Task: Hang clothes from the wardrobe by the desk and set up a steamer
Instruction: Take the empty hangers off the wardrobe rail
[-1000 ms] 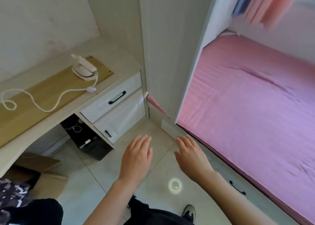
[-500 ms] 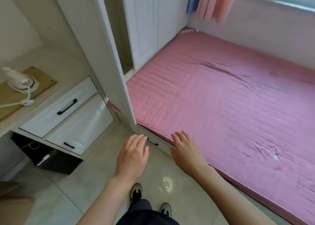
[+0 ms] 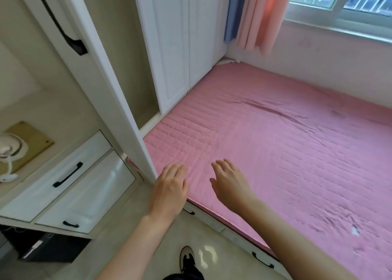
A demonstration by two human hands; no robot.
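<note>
Advanced over the quilted pink mattress [image 3: 275,152], left hand [image 3: 169,191] and right hand [image 3: 230,186] hover, fingers loosely extended.

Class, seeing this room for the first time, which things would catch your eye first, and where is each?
The pink bed cover fills the right half of the view. The left hand and right hand are held out open near its front edge, holding nothing. On the left, a white wardrobe door stands open, with the white steamer on the desk at the far left.
</note>
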